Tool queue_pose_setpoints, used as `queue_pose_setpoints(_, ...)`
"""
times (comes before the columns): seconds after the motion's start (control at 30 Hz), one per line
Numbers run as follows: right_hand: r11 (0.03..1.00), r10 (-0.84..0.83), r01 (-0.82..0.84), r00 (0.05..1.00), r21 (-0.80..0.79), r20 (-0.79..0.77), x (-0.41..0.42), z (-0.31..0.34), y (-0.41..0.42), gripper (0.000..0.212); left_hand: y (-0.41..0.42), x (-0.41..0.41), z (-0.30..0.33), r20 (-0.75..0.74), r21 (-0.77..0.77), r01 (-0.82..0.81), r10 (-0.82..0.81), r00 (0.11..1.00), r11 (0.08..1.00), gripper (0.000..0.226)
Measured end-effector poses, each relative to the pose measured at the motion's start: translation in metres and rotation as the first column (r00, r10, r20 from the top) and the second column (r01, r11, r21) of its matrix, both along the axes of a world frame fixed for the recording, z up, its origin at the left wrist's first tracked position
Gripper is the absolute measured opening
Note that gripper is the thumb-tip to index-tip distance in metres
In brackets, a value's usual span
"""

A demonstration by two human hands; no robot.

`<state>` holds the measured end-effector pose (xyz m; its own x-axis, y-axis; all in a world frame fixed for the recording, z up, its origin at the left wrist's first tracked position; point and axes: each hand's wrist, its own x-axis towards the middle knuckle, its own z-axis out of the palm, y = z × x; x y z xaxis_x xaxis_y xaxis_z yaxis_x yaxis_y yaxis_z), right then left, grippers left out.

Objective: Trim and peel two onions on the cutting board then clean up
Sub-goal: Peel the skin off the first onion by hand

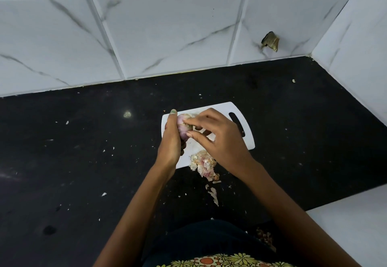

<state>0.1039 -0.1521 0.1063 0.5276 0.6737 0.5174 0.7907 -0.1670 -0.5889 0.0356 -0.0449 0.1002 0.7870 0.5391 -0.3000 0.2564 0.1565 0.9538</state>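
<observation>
A small white cutting board (226,108) lies on the black counter. Over its left part my left hand (170,141) grips a pale purple onion (182,124), thumb up along its far side. My right hand (219,139) reaches across from the right, its fingertips touching the onion's top and side and picking at the skin. A heap of peeled onion skins (204,164) lies at the board's near edge, spilling onto the counter. No second onion or knife is in sight.
The black counter (83,162) is strewn with small skin flakes, and a longer strip of peel (212,193) lies near me. White marble-look tiled walls rise behind and to the right, with a broken hole (270,40) in one tile. A white surface (351,231) sits at the near right.
</observation>
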Motion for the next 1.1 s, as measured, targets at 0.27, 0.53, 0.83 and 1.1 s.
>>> queue_pose_setpoints(0.27,0.999,-0.020,0.016,0.996,0.041,0.082,0.000,-0.003,0.002,0.011,0.002,0.005,-0.006,-0.021,0.224,-0.028,0.033,0.999,0.974,0.056)
queue_pose_setpoints(0.53,0.998,-0.002,0.009,0.993,0.060,-0.114,0.003,0.001,-0.002,0.006,0.004,0.007,-0.012,-0.040,0.266,-0.038,0.050,0.998,0.963,0.058)
queue_pose_setpoints(0.83,0.997,-0.015,0.024,0.991,0.074,-0.130,0.005,0.000,0.001,0.005,0.002,0.007,-0.013,-0.020,0.381,-0.086,0.101,0.995,0.921,0.055)
queue_pose_setpoints(1.1,0.999,-0.001,0.008,0.981,0.033,-0.193,0.004,-0.002,0.000,0.004,0.004,0.007,-0.017,-0.019,0.343,-0.073,0.085,0.996,0.937,0.060)
